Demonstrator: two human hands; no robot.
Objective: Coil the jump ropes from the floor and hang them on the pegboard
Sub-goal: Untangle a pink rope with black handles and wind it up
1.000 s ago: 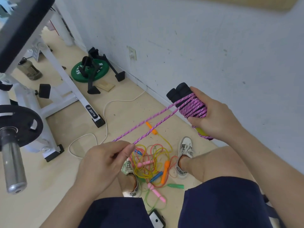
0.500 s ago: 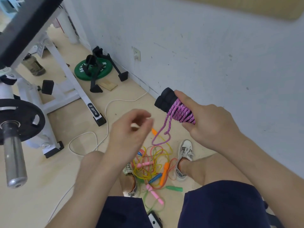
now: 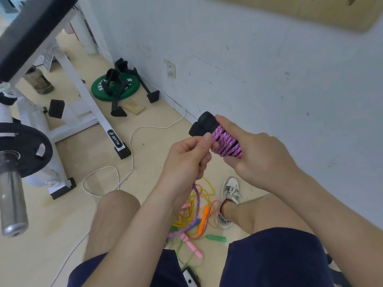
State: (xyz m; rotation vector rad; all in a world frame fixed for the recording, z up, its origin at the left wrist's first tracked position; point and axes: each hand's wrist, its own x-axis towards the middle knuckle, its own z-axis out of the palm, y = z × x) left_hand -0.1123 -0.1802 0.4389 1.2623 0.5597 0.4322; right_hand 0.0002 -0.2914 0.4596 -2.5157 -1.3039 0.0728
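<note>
I am looking down at a pale beige floor (image 3: 145, 141) that meets a scuffed white wall (image 3: 269, 69) running along the right. A wooden pegboard (image 3: 310, 11) shows at the top right corner of the wall.

In front of me, above my knees, my right hand (image 3: 255, 154) is wrapped round the purple jump rope (image 3: 224, 143). The rope is wound in tight turns round its two black handles (image 3: 204, 124), whose foam ends stick out to the far left of my fist. My left hand (image 3: 186, 160) sits right against that bundle with its fingers curled in. Thumb and forefinger pinch the cord at the edge of the windings. The loose end of the purple cord (image 3: 196, 201) hangs below my left wrist toward the floor.

Down between my feet lies the tangle of coloured ropes (image 3: 192, 214), with yellow, orange, pink, green and blue handles and cords mixed together. My right shoe (image 3: 230, 189) is just beside it.

Farther left stands a white bench frame (image 3: 87, 100), and a barbell sleeve (image 3: 11, 199) is near the left edge. A green weight plate (image 3: 116, 85) lies flat by the wall. A white cable (image 3: 124, 162) loops across the floor from the wall socket (image 3: 171, 69).
</note>
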